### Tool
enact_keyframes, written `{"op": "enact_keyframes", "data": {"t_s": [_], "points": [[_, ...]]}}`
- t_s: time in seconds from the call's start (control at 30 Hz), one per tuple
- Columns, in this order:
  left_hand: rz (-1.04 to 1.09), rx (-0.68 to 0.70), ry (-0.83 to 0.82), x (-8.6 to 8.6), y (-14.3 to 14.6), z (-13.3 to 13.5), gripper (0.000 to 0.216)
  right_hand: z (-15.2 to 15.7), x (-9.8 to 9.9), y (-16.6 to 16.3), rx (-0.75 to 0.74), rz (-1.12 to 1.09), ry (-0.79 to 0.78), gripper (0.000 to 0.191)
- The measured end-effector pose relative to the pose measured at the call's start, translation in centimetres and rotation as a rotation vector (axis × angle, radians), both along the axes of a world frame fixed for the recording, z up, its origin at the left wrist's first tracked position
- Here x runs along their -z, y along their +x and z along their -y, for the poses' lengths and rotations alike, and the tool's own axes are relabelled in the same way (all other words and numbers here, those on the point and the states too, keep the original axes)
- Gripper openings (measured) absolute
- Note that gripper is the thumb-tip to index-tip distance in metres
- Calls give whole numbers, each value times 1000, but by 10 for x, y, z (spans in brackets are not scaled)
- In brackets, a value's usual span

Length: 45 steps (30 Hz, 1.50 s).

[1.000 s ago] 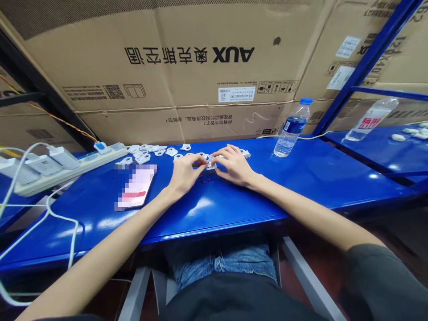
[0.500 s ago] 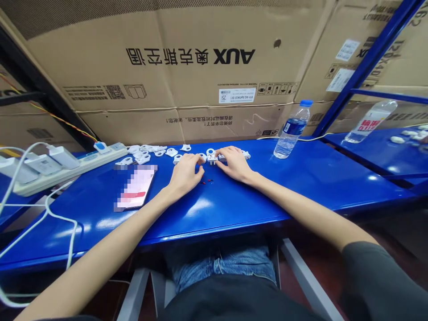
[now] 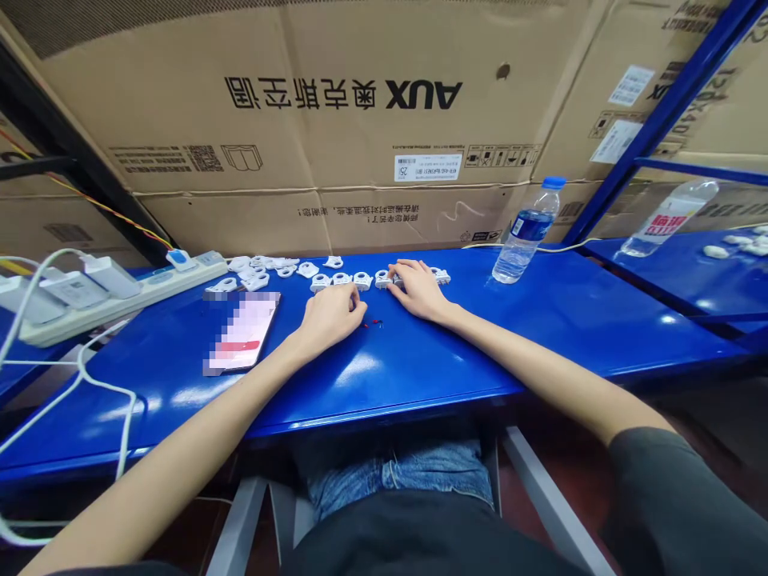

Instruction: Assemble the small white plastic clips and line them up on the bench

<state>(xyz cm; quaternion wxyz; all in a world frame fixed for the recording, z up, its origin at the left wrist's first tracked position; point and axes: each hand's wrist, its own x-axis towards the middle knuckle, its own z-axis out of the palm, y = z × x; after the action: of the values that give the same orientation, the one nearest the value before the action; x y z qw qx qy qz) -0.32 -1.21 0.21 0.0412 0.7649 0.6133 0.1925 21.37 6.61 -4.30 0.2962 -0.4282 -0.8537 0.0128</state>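
Note:
My left hand (image 3: 330, 314) rests on the blue table (image 3: 540, 320) with its fingers curled under, just in front of a row of small white plastic parts (image 3: 342, 279). My right hand (image 3: 420, 290) lies beside it, fingers bent down onto a white part (image 3: 384, 279) at the end of that row. A few tiny red bits (image 3: 373, 323) lie on the table between the two hands. More white parts (image 3: 264, 272) are scattered farther left. Whether either hand pinches anything is hidden by the fingers.
A phone (image 3: 243, 332) lies left of my left hand. A white power strip (image 3: 120, 298) with chargers and cables sits at the far left. A water bottle (image 3: 528, 230) stands at the right, another bottle (image 3: 669, 216) on the neighbouring table. Cardboard boxes (image 3: 336, 120) wall the back.
Both hands set the white part down into the row at the back; the left hand has drawn back toward me and curled.

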Motion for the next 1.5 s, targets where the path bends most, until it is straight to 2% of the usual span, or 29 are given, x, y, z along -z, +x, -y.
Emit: {"op": "enact_keyframes", "data": {"t_s": [0.13,0.7,0.97,1.07,1.13,1.5], "points": [[-14,15,-30,-1,0,1,5,-1,1,0,3,18,-20,19],[30,56,-36,1,-10,-5,8,-3,1,0,1,41,36,23],[-8,272,28,-1,-6,-3,11,2,-12,-16,-97,103,135,34],[-16,289,28,-2,-7,-3,8,-2,-12,-26,-135,170,126,38],[-6,273,22,-3,-10,-3,4,-7,-11,-32,-128,193,120,36],[-2,315,-100,-3,-28,-12,10,-15,-8,-44,-125,101,57,23]]}}
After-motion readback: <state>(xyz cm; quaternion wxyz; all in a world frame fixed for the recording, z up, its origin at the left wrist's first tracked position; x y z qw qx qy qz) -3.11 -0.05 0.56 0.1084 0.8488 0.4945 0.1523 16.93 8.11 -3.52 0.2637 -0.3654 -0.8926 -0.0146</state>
